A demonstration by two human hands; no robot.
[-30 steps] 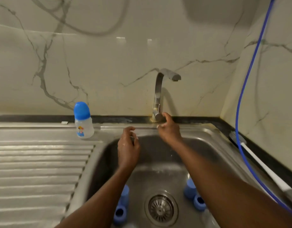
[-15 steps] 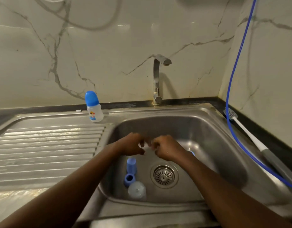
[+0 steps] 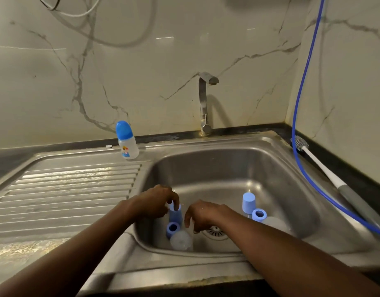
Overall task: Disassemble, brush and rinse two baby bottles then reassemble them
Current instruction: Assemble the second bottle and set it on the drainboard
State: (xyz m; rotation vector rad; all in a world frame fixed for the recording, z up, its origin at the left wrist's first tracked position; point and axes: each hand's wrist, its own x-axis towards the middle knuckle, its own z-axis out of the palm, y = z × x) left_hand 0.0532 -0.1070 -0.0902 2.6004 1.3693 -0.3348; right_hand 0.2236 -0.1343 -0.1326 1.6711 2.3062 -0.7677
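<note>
Both hands are down in the sink basin point(image 3: 227, 168), just left of the drain point(image 3: 214, 231): the left hand point(image 3: 154, 202) has its fingers on the top of an upright blue cap point(image 3: 175, 214), though whether they are closed on it I cannot tell, while the right hand point(image 3: 203, 214) hangs loosely curled and empty beside it. A blue ring point(image 3: 173, 229) and a clear bottle body point(image 3: 181, 240) lie left of the drain, a second cap point(image 3: 248, 202) and ring point(image 3: 259, 215) stand to its right, and an assembled bottle point(image 3: 127, 141) stands on the rim beyond it.
</note>
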